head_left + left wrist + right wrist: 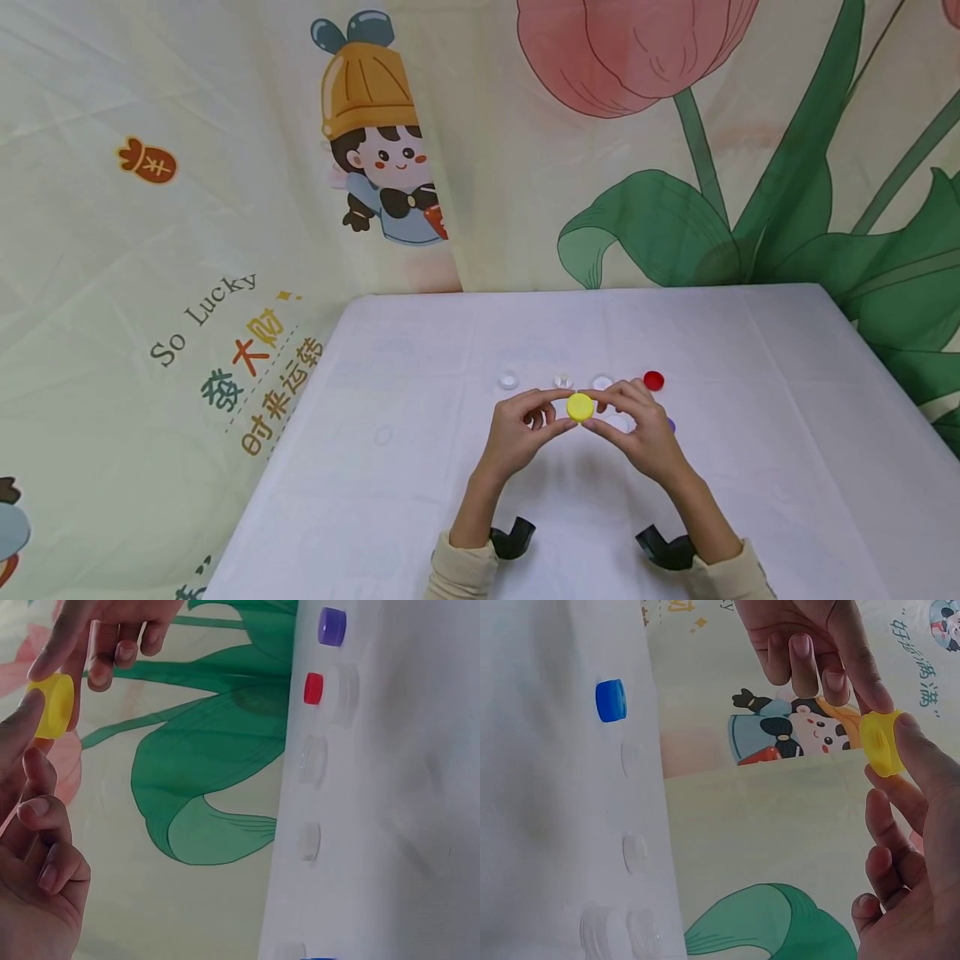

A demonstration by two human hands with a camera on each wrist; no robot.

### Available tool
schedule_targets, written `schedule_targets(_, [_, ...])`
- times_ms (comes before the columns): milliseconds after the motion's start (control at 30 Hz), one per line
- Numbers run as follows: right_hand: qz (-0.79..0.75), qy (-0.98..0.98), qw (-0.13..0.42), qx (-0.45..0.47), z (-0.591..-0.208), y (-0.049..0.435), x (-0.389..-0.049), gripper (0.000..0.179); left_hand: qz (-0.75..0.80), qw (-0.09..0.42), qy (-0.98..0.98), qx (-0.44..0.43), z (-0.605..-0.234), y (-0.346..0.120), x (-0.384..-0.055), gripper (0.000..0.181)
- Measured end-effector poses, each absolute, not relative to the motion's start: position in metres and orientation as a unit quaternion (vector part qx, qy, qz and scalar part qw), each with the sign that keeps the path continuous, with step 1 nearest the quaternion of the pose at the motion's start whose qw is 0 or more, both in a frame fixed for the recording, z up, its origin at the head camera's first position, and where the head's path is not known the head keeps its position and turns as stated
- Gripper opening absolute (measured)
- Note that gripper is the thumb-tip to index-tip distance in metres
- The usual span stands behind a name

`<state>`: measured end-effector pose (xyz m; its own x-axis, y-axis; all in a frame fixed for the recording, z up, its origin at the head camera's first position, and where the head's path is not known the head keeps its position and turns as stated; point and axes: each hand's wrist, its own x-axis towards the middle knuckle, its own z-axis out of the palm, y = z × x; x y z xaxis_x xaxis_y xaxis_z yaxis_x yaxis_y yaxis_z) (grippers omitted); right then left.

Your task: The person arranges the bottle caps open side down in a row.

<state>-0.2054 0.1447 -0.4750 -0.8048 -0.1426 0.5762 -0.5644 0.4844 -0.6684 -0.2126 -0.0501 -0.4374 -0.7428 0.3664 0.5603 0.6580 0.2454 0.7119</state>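
Observation:
A yellow bottle cap is held up above the white table between both hands. My left hand pinches its left side with thumb and index finger. On its right side the thumb and index finger of my right hand pinch it too. The other fingers of both hands are loosely bent. In the left wrist view, the yellow cap is seen edge-on against the backdrop. The right wrist view shows the same cap with fingertips at its rim.
Behind the hands, several clear or whitish caps lie in a row, with a red cap at its right end. A purple cap and a blue cap lie nearer, mostly behind the hands in the head view. A printed cloth hangs behind.

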Motion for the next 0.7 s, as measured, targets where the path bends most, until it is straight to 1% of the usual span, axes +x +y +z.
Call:
schedule_targets(267, [0.467,-0.830,0.232,0.199,-0.481,0.142,-0.214,0.033,-0.512,0.142,-0.788,-0.310,-0.443,-0.050,-0.218,0.028])
schedule_targets(500, [0.464,-0.842,0.214,0.173,-0.494,0.136,-0.227,0.032,-0.476,0.160,-0.818,-0.282,-0.483,-0.054,-0.240,0.030])
schedule_targets(633, [0.451,-0.854,0.198,0.168,-0.502,0.133,-0.235,0.033,-0.440,0.168,-0.842,-0.262,-0.493,-0.055,-0.244,0.030])
schedule_targets(700, [0.439,-0.865,0.182,0.161,-0.506,0.132,-0.239,0.034,-0.416,0.164,-0.860,-0.246,-0.496,-0.055,-0.245,0.031])
